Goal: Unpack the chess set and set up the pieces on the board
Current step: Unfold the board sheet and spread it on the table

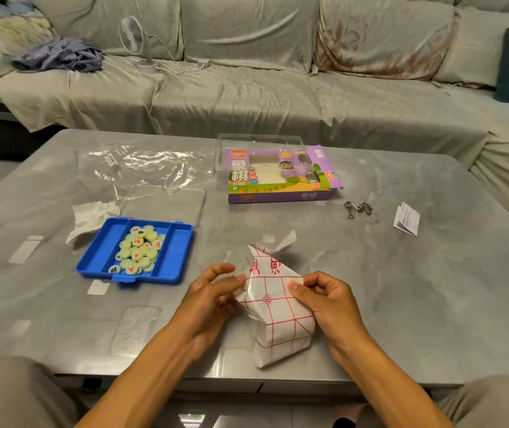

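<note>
Both hands hold a folded paper chess board (pixel 273 307), white with a red grid and red characters, at the near middle of the grey worktop (pixel 401 273). The right hand (pixel 324 301) has its grip closed on the sheet's right edge, thumb and curled fingers pinching the paper; the left hand (pixel 213 291) pinches the upper left edge between thumb and fingertips, the other fingers loosely bent. The board is partly opened and stands up in creased folds, its lower end touching the worktop.

To the left sits a blue tray (pixel 182 242), its middle compartment heaped with pale round chess pieces (pixel 139 250) marked in red and dark characters. Beyond the tray lie a clear flat lid (pixel 167 205), crumpled white tissue (pixel 88 216) and a clear plastic wrapper (pixel 142 166). The purple chess-set box (pixel 281 180) lies farther back, a metal chain (pixel 358 209) and a folded leaflet (pixel 407 219) to its right.
</note>
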Demonstrator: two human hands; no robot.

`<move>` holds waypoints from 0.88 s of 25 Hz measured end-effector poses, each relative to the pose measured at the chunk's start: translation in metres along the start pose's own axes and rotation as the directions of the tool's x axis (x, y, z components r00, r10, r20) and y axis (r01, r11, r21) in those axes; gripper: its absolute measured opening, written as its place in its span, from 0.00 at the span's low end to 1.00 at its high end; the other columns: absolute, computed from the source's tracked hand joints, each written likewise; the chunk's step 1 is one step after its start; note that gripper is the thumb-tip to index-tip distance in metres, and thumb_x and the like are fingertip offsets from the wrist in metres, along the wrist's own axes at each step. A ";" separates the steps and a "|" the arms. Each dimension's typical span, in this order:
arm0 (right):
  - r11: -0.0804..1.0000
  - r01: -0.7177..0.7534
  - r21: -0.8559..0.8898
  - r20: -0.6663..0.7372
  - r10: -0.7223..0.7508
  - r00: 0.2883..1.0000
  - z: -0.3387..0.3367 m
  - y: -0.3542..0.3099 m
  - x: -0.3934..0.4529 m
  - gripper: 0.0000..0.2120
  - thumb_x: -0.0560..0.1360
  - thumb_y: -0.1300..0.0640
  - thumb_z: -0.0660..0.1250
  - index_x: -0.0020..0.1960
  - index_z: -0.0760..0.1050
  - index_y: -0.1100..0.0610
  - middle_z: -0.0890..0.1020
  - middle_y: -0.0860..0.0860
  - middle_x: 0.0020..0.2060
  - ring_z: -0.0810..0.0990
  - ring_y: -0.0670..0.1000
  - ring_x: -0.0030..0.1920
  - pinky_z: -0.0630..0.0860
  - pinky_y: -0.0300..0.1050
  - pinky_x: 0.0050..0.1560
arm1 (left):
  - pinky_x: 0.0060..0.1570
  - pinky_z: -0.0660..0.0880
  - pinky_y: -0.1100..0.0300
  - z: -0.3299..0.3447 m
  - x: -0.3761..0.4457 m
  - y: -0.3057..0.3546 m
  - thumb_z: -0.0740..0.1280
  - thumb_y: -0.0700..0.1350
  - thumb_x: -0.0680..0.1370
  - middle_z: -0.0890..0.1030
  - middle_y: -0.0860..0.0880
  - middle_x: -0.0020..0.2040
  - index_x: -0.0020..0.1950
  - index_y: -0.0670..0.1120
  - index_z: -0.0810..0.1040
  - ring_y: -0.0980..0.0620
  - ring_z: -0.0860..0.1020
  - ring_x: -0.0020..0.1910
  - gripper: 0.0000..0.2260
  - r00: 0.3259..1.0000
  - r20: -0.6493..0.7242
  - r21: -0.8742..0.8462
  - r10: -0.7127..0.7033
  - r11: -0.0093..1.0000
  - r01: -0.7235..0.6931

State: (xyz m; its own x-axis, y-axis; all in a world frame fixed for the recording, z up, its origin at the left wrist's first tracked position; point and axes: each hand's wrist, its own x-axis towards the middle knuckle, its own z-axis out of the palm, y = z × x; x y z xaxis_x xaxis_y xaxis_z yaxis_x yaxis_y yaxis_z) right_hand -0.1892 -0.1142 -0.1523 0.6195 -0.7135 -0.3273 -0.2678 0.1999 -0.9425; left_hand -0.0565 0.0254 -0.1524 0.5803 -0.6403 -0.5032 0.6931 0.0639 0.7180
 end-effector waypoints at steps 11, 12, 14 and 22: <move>0.954 0.274 -0.123 -0.154 -0.292 0.944 0.002 -0.011 -0.016 0.05 0.74 0.60 0.70 0.41 0.76 0.60 0.83 0.51 0.37 0.83 0.48 0.38 0.81 0.44 0.33 | 0.41 0.80 0.61 0.000 -0.005 0.007 0.70 0.36 0.72 0.83 0.48 0.49 0.51 0.48 0.82 0.49 0.82 0.48 0.11 0.897 -0.075 0.235 0.435 0.882 -0.408; 0.962 0.263 -0.080 -0.123 -0.271 0.955 0.002 -0.014 -0.018 0.06 0.74 0.63 0.70 0.41 0.75 0.63 0.83 0.52 0.37 0.84 0.50 0.39 0.80 0.43 0.33 | 0.43 0.81 0.59 -0.003 -0.002 0.005 0.70 0.37 0.74 0.82 0.49 0.52 0.53 0.53 0.82 0.48 0.81 0.51 0.13 0.899 -0.073 0.398 0.433 0.839 -0.372; 0.976 0.154 0.152 0.003 -0.156 0.988 0.001 -0.017 -0.020 0.07 0.74 0.66 0.66 0.40 0.73 0.68 0.84 0.56 0.40 0.84 0.56 0.43 0.81 0.46 0.37 | 0.53 0.79 0.53 -0.008 0.005 -0.001 0.69 0.38 0.75 0.76 0.53 0.64 0.60 0.58 0.78 0.49 0.77 0.60 0.19 0.924 -0.039 0.619 0.380 0.735 -0.276; 0.742 -0.479 0.469 0.410 0.297 0.862 0.011 -0.007 -0.023 0.20 0.72 0.47 0.63 0.56 0.82 0.58 0.81 0.63 0.56 0.82 0.64 0.52 0.76 0.60 0.55 | 0.64 0.73 0.52 -0.007 0.012 -0.027 0.68 0.45 0.77 0.58 0.60 0.76 0.72 0.64 0.59 0.50 0.67 0.70 0.29 0.864 0.238 0.799 0.444 0.416 -0.434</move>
State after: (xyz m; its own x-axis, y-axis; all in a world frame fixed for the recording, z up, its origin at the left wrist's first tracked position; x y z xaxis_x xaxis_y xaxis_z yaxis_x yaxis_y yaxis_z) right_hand -0.1934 -0.0914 -0.1393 0.7573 -0.2803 -0.5898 -0.1492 0.8050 -0.5742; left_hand -0.0649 0.0213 -0.1815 0.7070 -0.7072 -0.0015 -0.3054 -0.3072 0.9013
